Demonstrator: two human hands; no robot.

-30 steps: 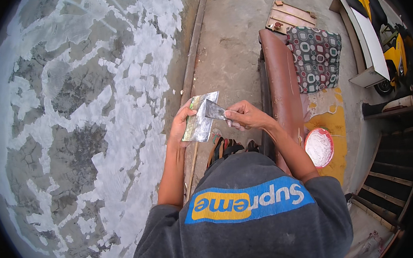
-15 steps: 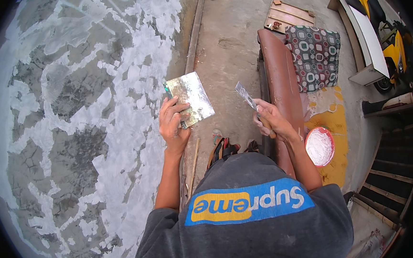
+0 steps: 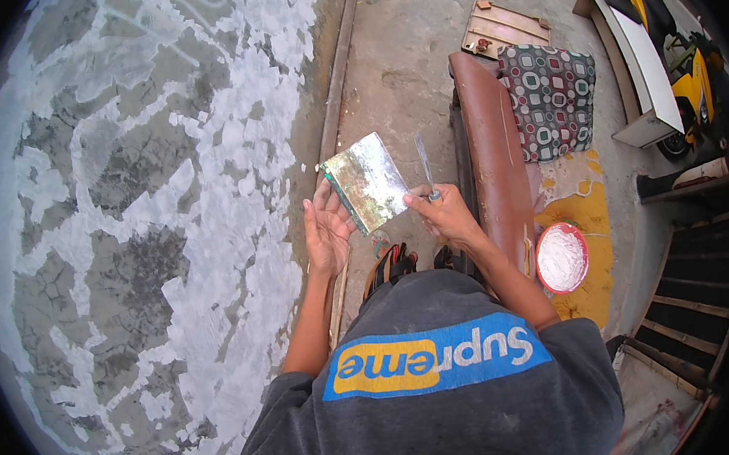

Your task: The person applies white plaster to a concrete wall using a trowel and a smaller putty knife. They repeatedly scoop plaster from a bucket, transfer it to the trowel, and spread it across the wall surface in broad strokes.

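Observation:
A shiny, mirror-like rectangular metal plate (image 3: 367,181) with a greenish left edge is tilted in front of my body. My right hand (image 3: 452,215) pinches its right corner between thumb and fingers. The same hand also keeps a putty knife (image 3: 424,157), its narrow blade pointing away from me. My left hand (image 3: 328,237) is open, palm up and fingers apart, at the plate's left edge. Some of its fingertips are hidden behind the plate, so contact there is unclear. To my left stands a grey wall (image 3: 249,202) with patchy white filler smeared over it.
A red-rimmed bucket of white paste (image 3: 562,258) stands at right on a yellow-stained sheet (image 3: 587,212). Nearer is a brown padded bench (image 3: 498,142) with a patterned cushion (image 3: 548,100). Beyond lie a wooden panel (image 3: 507,27), a white board (image 3: 645,68) and a yellow motorbike (image 3: 695,90).
The plate has moved right and turned. My left hand has let go of it and opened, while my right hand has come left and taken its corner, still holding the putty knife.

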